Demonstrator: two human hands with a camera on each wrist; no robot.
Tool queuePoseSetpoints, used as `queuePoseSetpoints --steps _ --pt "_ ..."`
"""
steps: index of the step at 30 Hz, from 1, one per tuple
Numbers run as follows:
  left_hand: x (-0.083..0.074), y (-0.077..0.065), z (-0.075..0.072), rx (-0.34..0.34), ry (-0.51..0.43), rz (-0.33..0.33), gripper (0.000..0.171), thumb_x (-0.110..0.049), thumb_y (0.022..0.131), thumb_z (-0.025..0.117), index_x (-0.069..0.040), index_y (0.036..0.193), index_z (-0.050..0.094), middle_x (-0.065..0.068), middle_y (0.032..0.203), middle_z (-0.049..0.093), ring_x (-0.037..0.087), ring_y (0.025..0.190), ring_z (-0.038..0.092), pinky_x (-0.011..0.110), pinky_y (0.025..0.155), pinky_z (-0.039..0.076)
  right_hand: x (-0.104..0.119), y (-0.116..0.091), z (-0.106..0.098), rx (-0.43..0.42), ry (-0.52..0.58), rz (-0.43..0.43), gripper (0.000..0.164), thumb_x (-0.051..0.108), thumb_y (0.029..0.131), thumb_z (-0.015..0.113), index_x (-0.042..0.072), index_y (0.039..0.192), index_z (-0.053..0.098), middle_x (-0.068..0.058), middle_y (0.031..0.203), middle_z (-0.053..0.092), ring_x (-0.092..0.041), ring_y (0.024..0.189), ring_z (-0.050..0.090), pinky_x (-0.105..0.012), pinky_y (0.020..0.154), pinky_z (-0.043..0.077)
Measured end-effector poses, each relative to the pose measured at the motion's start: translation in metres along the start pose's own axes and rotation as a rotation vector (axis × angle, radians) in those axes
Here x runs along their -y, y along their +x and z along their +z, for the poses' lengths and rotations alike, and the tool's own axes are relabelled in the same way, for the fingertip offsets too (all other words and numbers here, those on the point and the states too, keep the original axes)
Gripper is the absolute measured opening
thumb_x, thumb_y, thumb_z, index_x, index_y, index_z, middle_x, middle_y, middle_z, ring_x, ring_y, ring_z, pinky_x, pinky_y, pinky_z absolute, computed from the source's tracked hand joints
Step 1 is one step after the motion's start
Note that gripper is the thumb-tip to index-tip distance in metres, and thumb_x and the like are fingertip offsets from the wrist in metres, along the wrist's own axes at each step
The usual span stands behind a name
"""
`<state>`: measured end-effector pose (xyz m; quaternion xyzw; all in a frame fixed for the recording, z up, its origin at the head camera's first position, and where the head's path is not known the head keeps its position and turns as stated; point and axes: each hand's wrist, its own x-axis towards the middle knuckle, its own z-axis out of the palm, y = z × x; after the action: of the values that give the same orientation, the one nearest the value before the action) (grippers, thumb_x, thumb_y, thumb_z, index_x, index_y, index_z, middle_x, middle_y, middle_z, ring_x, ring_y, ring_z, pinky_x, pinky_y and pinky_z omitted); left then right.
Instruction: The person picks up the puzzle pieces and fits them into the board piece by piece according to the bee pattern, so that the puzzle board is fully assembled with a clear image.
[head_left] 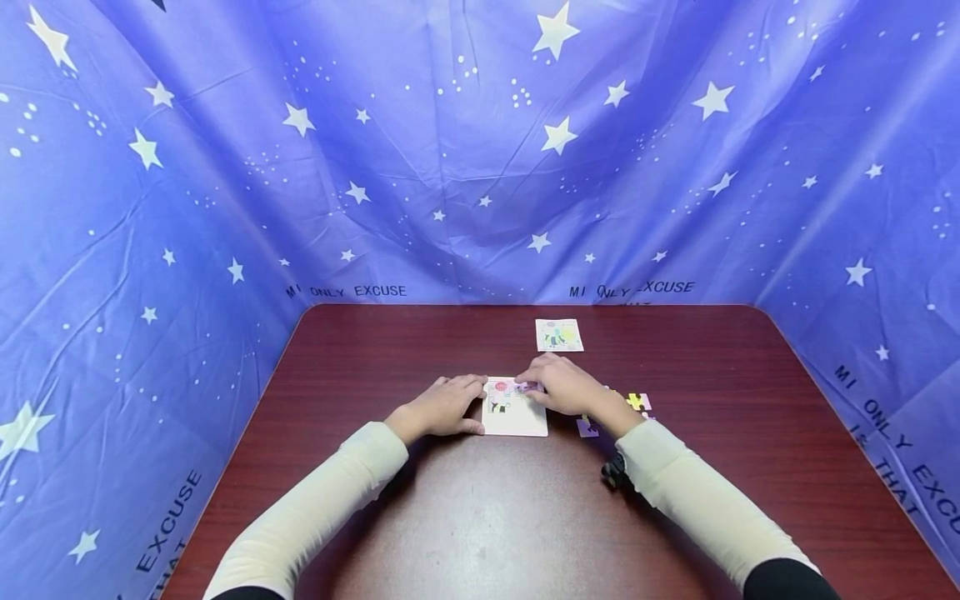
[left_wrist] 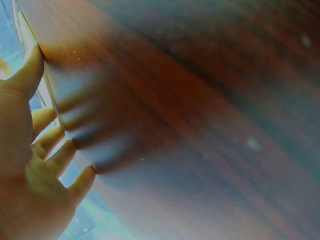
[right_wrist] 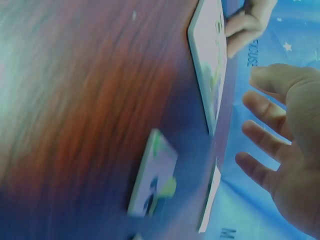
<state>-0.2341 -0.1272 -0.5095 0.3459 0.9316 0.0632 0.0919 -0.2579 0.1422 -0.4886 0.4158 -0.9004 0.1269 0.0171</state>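
Note:
A white puzzle board [head_left: 517, 422] lies in the middle of the table, with a few printed pieces [head_left: 498, 406] along its upper left. My left hand [head_left: 446, 404] spans the board's left edge, thumb at the near corner and fingertips at the far one. In the left wrist view its thumb [left_wrist: 31, 70] touches the board's edge and the fingers stand fairly straight. Over the board's far right part is my right hand [head_left: 562, 385], thumb and fingertips low beside a purple printed patch [head_left: 527, 387]. The right wrist view shows its fingers [right_wrist: 265, 135] apart, with no piece visible between them.
Loose jigsaw pieces [head_left: 638, 402] lie right of the board, partly under my right forearm. A printed picture card [head_left: 559, 335] sits farther back. A dark object [head_left: 613, 472] is at my right cuff. Blue star-patterned cloth [head_left: 480, 167] surrounds the table's back and sides.

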Motion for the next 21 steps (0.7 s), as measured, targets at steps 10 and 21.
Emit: queuePoseSetpoints --steps 10,21 --pt "-0.002 -0.001 -0.002 -0.002 -0.005 0.000 0.065 -0.056 0.089 0.070 -0.012 0.135 0.058 0.008 0.159 0.043 0.027 0.146 0.044 0.051 0.111 0.042 -0.018 -0.018 -0.008 0.003 0.055 0.030 0.026 0.014 0.092 0.069 0.010 0.117 0.075 -0.003 0.104 0.075 -0.024 0.105 0.066 -0.047 0.102 0.050" --pt "0.000 0.000 0.001 -0.008 -0.022 0.002 0.064 -0.055 0.089 0.071 -0.013 0.135 0.057 0.007 0.159 0.044 0.027 0.145 0.045 0.051 0.110 0.042 -0.039 -0.045 -0.019 0.001 0.064 0.102 0.029 0.014 0.093 0.070 0.008 0.121 0.074 -0.006 0.113 0.075 -0.030 0.113 0.065 -0.050 0.103 0.049"
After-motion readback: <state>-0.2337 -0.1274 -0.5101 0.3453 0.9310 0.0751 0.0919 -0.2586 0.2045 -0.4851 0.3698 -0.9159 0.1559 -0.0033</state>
